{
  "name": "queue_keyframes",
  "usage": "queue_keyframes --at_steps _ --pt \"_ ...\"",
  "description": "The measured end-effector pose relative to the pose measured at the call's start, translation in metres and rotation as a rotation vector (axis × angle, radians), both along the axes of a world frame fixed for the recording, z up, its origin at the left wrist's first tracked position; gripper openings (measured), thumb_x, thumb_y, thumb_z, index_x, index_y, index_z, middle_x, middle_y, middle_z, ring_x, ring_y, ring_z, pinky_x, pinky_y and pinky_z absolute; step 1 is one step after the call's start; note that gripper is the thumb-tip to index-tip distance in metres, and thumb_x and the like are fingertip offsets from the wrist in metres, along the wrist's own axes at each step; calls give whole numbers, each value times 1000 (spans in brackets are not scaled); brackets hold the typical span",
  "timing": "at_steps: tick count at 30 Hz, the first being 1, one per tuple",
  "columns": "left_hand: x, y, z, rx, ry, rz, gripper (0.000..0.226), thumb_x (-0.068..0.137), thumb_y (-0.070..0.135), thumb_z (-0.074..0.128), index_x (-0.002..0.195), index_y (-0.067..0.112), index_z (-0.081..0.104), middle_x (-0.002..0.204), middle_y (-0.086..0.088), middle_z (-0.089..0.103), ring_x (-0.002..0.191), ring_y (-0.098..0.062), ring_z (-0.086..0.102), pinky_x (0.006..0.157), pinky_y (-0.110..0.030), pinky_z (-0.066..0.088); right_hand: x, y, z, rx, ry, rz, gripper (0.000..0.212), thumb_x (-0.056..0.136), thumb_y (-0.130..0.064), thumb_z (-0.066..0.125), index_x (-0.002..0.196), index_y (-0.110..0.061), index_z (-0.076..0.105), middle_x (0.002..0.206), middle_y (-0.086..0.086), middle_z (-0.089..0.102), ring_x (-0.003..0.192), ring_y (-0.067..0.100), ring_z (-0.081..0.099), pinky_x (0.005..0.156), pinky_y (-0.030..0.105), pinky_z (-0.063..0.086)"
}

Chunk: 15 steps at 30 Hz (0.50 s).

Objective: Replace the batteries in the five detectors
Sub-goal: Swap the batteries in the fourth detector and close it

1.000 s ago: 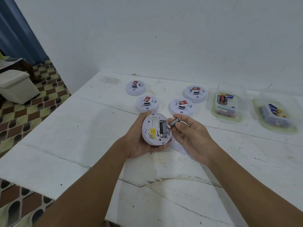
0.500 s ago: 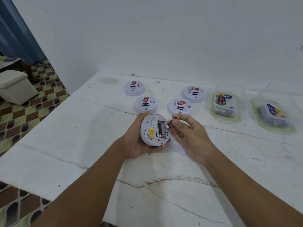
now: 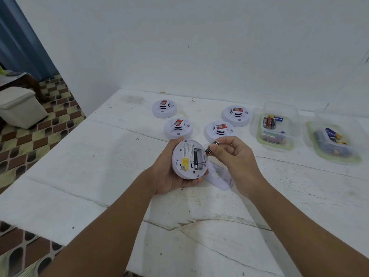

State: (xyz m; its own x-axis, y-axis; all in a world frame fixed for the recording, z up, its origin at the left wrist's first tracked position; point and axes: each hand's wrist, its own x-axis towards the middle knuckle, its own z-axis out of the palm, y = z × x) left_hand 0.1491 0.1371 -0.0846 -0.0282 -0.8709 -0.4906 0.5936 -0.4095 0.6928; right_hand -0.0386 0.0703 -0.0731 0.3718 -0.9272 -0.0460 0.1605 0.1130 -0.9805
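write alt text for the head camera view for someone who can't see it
A person's left hand holds an opened white detector back side up over a white table, while the right hand pinches a battery beside its battery compartment. Four more detectors sit behind, and two clear containers of batteries stand to the right.

Print on the back of the round white detector (image 3: 187, 158) in my left hand (image 3: 169, 176) is too small to read. My right hand (image 3: 232, 156) fingers cover most of the black-and-red battery (image 3: 209, 150), so only its two ends show. The flat white cover plate (image 3: 218, 176) on the table (image 3: 99, 166) is partly hidden behind detector and wrist. Contents of the far-right clear plastic container (image 3: 335, 140) are blurred. Both forearms are cut off at the bottom edge.
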Motion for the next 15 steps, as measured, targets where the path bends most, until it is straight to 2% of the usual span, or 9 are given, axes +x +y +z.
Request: queue_keyframes --at_steps 2,6,9,11,13,15 --pt "0 0 1 -2 4 -5 68 97 66 47 117 9 78 123 -22 72 97 -39 74 77 -46 64 1 0 -1 -39 24 22 21 94 -9 75 114 -8 70 95 12 79 88 19 76 87 32 61" --pt "1 0 -1 -4 0 -7 69 98 66 44 119 9 77 124 -22 72 98 -39 73 74 -45 64 3 1 -2 -37 15 49 21 95 -9 74 116 -7 69 95 13 80 88 21 77 90 38 61" --pt "2 -1 -3 -2 6 -7 69 99 67 44 114 10 81 124 -22 72 99 -39 73 76 -46 64 2 1 -3 -83 59 56 20 97 -10 72 116 -12 70 98 11 79 91 23 77 93 42 60" --pt "1 -1 -3 2 7 -14 68 98 68 45 113 11 81 124 -21 72 101 -39 72 78 -46 63 0 0 -1 -149 120 80 21 102 -11 66 119 -19 73 106 6 76 95 21 77 89 38 61" --pt "2 -1 -4 8 7 -12 68 97 68 48 116 11 80 126 -21 71 102 -40 71 78 -46 62 -2 -4 3 -278 231 106 27 104 -13 62 123 -27 74 112 0 72 89 13 75 80 30 61" --pt "1 -1 -2 11 2 -11 67 96 67 49 117 11 80 126 -20 71 103 -41 71 80 -47 62 -4 -9 6 -445 406 134 30 100 -20 69 127 -34 71 104 -6 74 78 8 69 75 25 58"
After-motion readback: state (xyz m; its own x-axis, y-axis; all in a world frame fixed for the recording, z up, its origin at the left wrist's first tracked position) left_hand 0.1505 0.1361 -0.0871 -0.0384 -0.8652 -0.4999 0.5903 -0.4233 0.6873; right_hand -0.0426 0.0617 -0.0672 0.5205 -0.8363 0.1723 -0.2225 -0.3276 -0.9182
